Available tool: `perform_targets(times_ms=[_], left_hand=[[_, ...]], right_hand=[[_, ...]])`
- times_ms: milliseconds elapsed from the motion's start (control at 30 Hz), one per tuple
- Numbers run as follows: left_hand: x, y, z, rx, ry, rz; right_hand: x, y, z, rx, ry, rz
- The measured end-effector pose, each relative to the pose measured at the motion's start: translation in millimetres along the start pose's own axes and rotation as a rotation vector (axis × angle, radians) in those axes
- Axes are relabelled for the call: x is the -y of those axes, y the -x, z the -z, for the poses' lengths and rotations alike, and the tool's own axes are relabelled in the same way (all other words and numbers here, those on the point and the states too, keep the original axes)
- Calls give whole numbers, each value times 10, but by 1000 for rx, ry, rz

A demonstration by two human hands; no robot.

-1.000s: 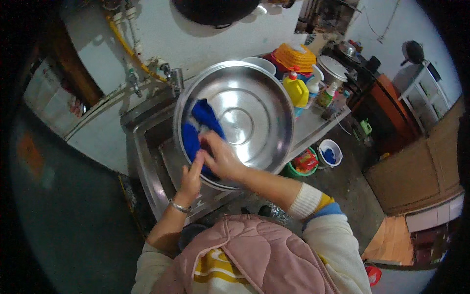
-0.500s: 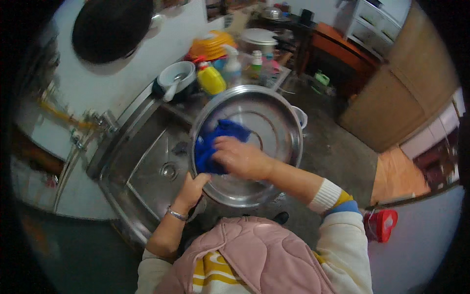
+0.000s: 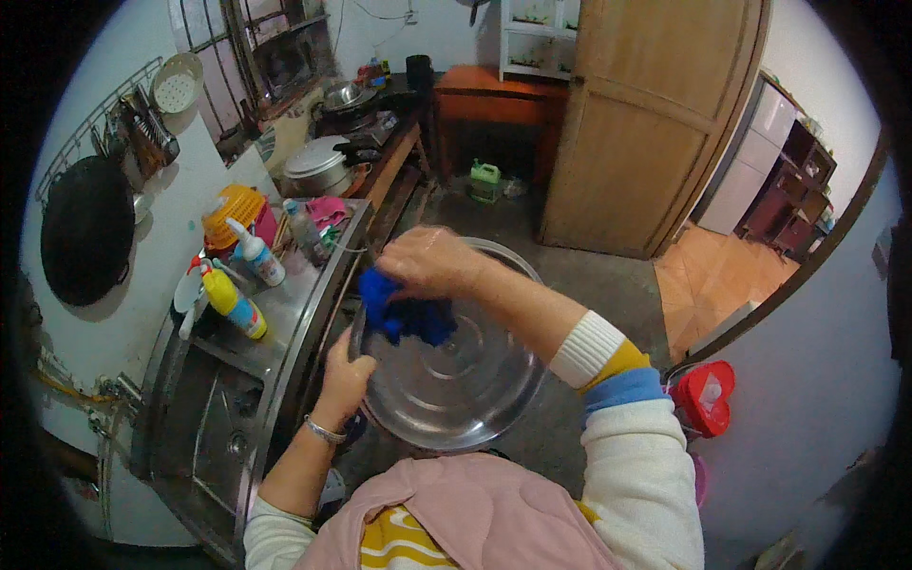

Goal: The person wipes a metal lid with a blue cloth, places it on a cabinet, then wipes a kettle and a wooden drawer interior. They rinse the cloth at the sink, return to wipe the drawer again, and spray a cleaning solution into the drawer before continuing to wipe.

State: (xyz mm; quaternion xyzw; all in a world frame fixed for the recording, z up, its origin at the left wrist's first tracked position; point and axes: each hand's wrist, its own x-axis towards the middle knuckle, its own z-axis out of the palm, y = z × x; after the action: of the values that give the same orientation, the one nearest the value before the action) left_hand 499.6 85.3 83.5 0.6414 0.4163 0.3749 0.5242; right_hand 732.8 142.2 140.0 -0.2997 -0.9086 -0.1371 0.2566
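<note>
My left hand [image 3: 344, 375] grips the left rim of a large round stainless-steel basin [image 3: 475, 399], fingers partly hidden behind it. A blue cloth [image 3: 408, 313] hangs against the inside of the basin's upper left. My right hand [image 3: 427, 256] is closed on that cloth at the basin's upper left edge. The basin is held tilted, to the right of a steel sink [image 3: 218, 427]. Just left of it, on the sink's drainboard [image 3: 299, 294], stand a yellow bottle [image 3: 233, 299], a white pump bottle [image 3: 258, 256] and orange plastic baskets [image 3: 233, 209].
A black wok [image 3: 87, 228] hangs on the left wall. Pots [image 3: 318, 171] and a stove stand behind the drainboard. Ahead are an orange table [image 3: 499, 85], a green jug [image 3: 483, 185] and an open wooden door [image 3: 646, 123]. A red container [image 3: 701, 399] is at the right by the wall.
The view has swung right, away from the sink. The basin has moved from over the sink to beside it, and my right hand has shifted to the cloth at the upper rim.
</note>
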Motion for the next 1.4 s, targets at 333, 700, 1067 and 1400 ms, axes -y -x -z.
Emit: perform_targets(times_ms=[333,700,1067,1400], left_hand=[[-104,-1367,-812,-239,379,-253],[350,-3874,-2052,-529,553,-223],[170,-5306,-2434,-276,376,-202],[-166,-7046,-3397,-390,545,-169]], right_hand=[[-1105,2109,-457,-784,-281,-1409],[-1965,1182,-1244,-1082,-1705,-1778],[-5153,1669,-555,-740,-761,-1442],[-6312,1585,-959,-306,-581,-406]])
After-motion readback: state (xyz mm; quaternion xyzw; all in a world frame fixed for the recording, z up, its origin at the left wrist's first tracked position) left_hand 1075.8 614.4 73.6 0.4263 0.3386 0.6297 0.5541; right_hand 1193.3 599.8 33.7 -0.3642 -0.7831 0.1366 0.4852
